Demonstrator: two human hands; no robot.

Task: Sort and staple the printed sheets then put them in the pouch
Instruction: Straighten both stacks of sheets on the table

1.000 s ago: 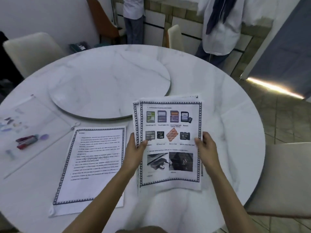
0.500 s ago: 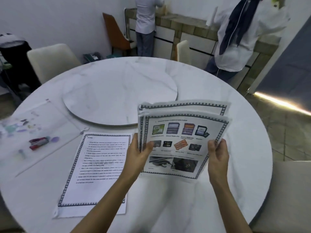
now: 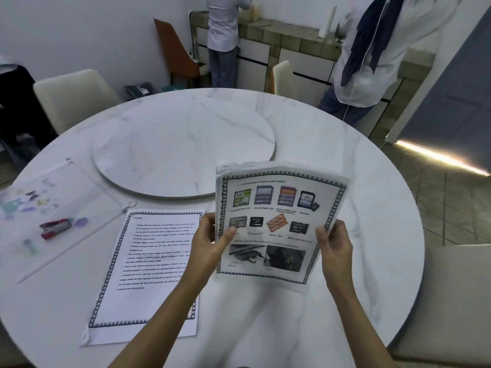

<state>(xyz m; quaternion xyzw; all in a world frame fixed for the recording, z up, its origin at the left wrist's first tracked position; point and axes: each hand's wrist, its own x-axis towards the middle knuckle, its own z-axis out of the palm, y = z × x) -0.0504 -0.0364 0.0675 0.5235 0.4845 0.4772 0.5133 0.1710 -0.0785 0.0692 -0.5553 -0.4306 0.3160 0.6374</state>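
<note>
I hold a stack of printed sheets (image 3: 279, 216) tilted up above the round marble table (image 3: 372, 208). The top sheet shows colour pictures of memory cards inside a dark patterned border. My left hand (image 3: 210, 243) grips the stack's left edge and my right hand (image 3: 333, 245) grips its right edge. A second printed sheet (image 3: 154, 264), all text with the same border, lies flat on the table to the left. Further left lies a clear zip pouch (image 3: 66, 208), and a red stapler (image 3: 54, 228) shows at it; whether inside or on top I cannot tell.
A raised marble turntable (image 3: 183, 152) fills the table's centre. White chairs stand at the back left (image 3: 71, 99), back (image 3: 283, 75) and right (image 3: 451, 301). Two people stand at a tiled counter (image 3: 292, 41) behind the table.
The stack has been lifted off the table and tilted up toward me, and its fanned sheets have come together. My view has risen, showing more of the room.
</note>
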